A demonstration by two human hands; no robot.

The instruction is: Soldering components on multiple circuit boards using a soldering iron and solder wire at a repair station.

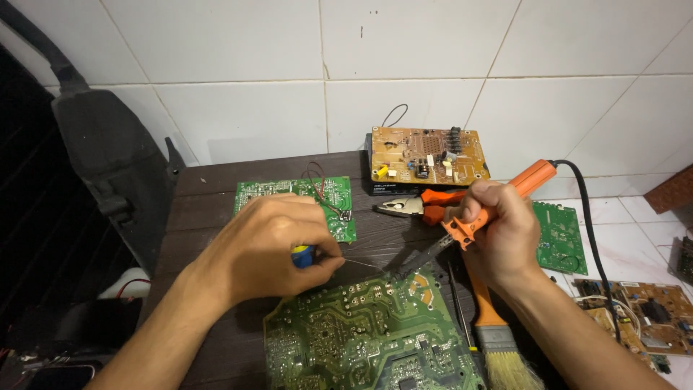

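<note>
We count three green circuit boards: one just below both grips, one beyond the left grip, one right of the right grip. We see two brown circuit boards, one beyond the right grip and one on the floor to its right. One soldering iron, one pair of pliers, one brush.

Both forearms are bare as far as the view reaches; no sleeve shows on either. The left hand and the right hand wear no gloves, and no ring, watch or band is visible on fingers or wrists. The fingernails are short, with no polish.
</note>
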